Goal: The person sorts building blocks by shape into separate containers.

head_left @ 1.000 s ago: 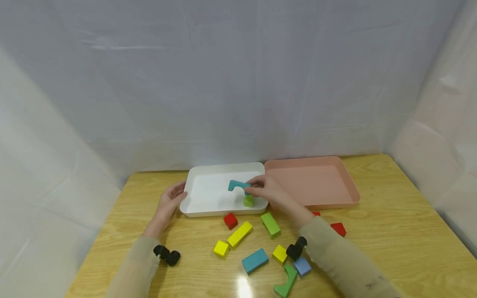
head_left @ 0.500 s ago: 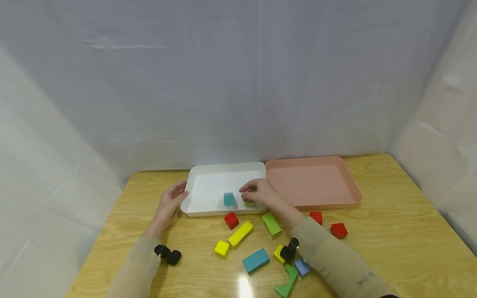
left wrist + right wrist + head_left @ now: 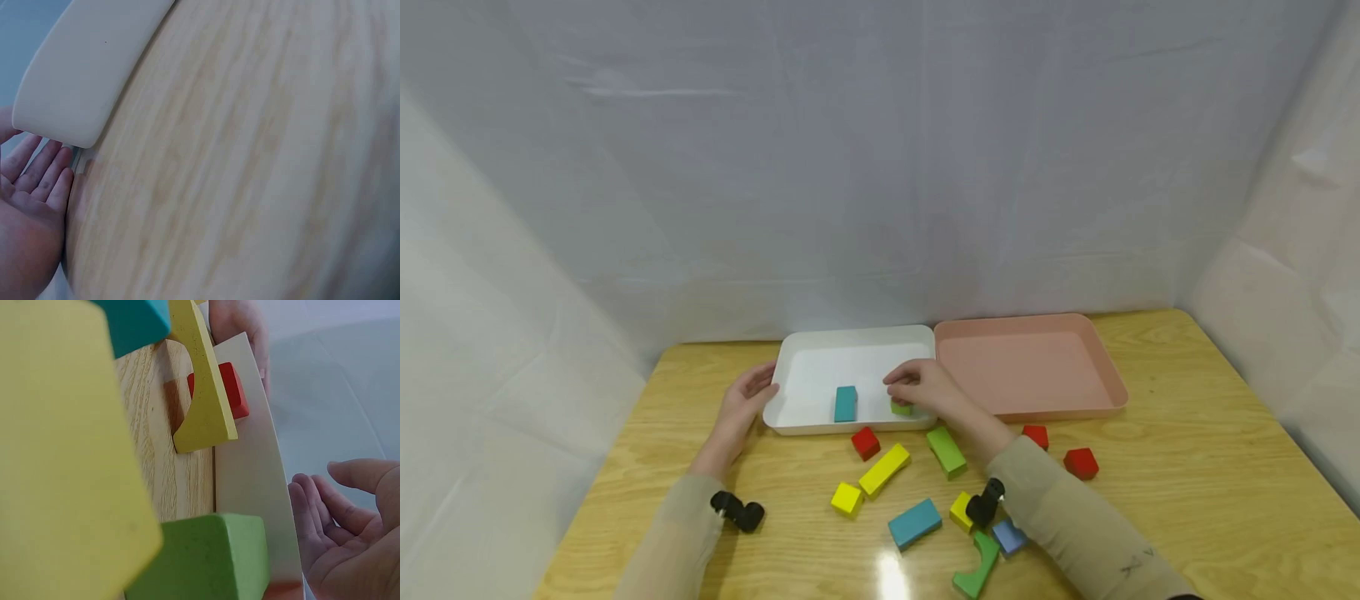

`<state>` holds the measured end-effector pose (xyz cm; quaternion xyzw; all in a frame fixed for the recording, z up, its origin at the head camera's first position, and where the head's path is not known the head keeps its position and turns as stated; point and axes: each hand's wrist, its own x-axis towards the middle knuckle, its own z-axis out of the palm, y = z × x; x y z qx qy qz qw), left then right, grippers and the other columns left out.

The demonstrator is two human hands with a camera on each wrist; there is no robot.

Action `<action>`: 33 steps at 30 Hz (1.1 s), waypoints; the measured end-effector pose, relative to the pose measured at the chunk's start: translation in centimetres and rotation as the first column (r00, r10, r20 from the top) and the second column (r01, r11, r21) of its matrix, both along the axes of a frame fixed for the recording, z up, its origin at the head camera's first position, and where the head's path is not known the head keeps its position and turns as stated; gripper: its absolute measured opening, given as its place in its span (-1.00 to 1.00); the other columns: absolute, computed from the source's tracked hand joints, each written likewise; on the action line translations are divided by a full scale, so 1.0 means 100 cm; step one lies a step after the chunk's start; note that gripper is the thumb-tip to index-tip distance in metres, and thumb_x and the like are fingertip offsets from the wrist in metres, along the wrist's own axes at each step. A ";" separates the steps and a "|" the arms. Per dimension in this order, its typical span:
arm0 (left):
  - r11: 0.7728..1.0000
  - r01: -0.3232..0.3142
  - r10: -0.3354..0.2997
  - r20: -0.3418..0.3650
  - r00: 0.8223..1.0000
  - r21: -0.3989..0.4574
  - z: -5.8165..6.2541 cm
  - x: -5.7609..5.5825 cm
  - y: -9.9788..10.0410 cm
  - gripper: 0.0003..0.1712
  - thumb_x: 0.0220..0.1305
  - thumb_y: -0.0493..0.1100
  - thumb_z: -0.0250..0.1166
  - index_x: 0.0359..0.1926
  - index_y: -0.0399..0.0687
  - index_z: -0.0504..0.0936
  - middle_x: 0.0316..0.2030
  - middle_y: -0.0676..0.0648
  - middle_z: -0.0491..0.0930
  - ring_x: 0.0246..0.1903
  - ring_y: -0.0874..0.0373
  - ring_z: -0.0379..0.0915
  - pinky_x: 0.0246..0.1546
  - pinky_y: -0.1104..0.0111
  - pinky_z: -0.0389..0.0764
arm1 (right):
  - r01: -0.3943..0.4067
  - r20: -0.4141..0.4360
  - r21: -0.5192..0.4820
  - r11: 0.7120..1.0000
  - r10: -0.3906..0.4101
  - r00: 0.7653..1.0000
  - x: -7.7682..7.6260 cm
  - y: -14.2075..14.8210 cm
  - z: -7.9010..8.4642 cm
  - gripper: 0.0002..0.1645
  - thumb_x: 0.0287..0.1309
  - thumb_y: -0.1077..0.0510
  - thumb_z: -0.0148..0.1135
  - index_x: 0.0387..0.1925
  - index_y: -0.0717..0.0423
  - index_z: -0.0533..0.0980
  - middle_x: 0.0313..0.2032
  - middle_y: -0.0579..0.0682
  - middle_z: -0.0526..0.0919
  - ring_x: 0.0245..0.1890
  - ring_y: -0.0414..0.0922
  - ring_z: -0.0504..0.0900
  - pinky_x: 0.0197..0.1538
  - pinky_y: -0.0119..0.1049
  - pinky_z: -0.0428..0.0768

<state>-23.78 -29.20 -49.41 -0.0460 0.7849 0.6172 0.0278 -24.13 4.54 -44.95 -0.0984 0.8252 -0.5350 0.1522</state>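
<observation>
My left hand (image 3: 741, 407) is at the left end of the white tray (image 3: 805, 350), fingertips and thumb touching its rim. In the left wrist view its fingers (image 3: 45, 169) are loosely extended against the tray's outer end. Over the tray's right part, my right hand (image 3: 928, 390) has thumb and fingers apart with nothing between them, as the right wrist view shows. Below it a light green block (image 3: 900, 409) peeks out, mostly hidden by the hand. A teal arch block (image 3: 846, 404) rests in the tray left of that hand, its long face showing.
A pink tray (image 3: 1030, 367) adjoins the white one. Nearer lie a red block (image 3: 866, 443), a yellow arch block (image 3: 884, 471), a yellow cube (image 3: 847, 500), a green block (image 3: 947, 452), a teal block (image 3: 915, 524), a green arch (image 3: 977, 567) and two red blocks on the right.
My right hand has let go of the teal arch block and drawn back slightly. Since then the block has tipped over to the left. The left hand has stayed at the tray's end.
</observation>
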 end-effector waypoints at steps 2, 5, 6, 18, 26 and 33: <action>1.000 -0.002 0.002 0.003 1.000 -0.009 0.000 0.000 0.000 -0.32 0.62 -0.22 0.17 0.63 -0.22 0.21 0.61 -0.29 0.24 0.55 -0.11 0.21 0.12 0.79 0.35 | 0.001 -0.001 0.001 1.000 -0.001 1.000 0.001 0.001 0.001 -0.75 0.44 0.22 0.31 0.04 0.26 0.71 -0.13 0.15 0.79 -0.25 -0.14 0.77 0.00 -0.25 0.80; 1.000 -0.004 0.004 0.007 1.000 -0.013 0.000 0.000 -0.001 -0.32 0.61 -0.22 0.17 0.62 -0.21 0.21 0.61 -0.29 0.24 0.55 -0.11 0.22 0.10 0.79 0.36 | 0.007 -0.003 0.004 1.000 -0.007 1.000 0.001 0.003 0.002 -0.74 0.44 0.21 0.31 0.05 0.26 0.70 -0.12 0.15 0.80 -0.26 -0.14 0.76 0.00 -0.26 0.80; 1.000 -0.003 0.003 0.008 1.000 -0.012 0.000 0.000 -0.001 -0.32 0.62 -0.22 0.17 0.62 -0.21 0.21 0.61 -0.29 0.24 0.54 -0.10 0.22 0.10 0.79 0.36 | 0.009 -0.003 0.007 1.000 -0.009 1.000 0.001 0.003 0.003 -0.74 0.44 0.21 0.31 0.05 0.26 0.70 -0.13 0.14 0.80 -0.26 -0.14 0.76 0.00 -0.26 0.79; 1.000 -0.005 0.006 0.004 1.000 -0.021 0.000 -0.001 -0.001 -0.32 0.61 -0.21 0.18 0.61 -0.23 0.23 0.60 -0.31 0.25 0.55 -0.14 0.21 0.09 0.79 0.36 | -0.005 -0.015 -0.050 0.999 0.005 1.000 0.006 0.014 0.012 -0.70 0.48 0.22 0.27 0.09 0.35 0.65 -0.06 0.22 0.78 -0.20 -0.07 0.75 0.05 -0.22 0.78; 1.000 0.005 -0.005 0.007 1.000 -0.008 0.001 0.000 0.000 -0.34 0.61 -0.24 0.17 0.61 -0.24 0.23 0.60 -0.30 0.25 0.53 -0.10 0.23 0.10 0.79 0.37 | -0.018 -0.022 -0.066 0.998 0.016 1.000 0.008 0.023 0.010 -0.69 0.49 0.19 0.27 0.11 0.31 0.65 0.04 0.22 0.76 -0.08 0.03 0.80 0.12 -0.18 0.78; 1.000 0.002 -0.002 0.008 1.000 -0.005 0.001 0.000 0.001 -0.33 0.61 -0.25 0.17 0.61 -0.25 0.22 0.60 -0.32 0.25 0.54 -0.12 0.22 0.07 0.79 0.38 | -0.011 -0.005 -0.077 0.997 0.011 1.000 0.012 0.030 0.015 -0.70 0.50 0.19 0.28 0.12 0.28 0.65 0.08 0.21 0.75 -0.05 0.00 0.79 0.14 -0.17 0.78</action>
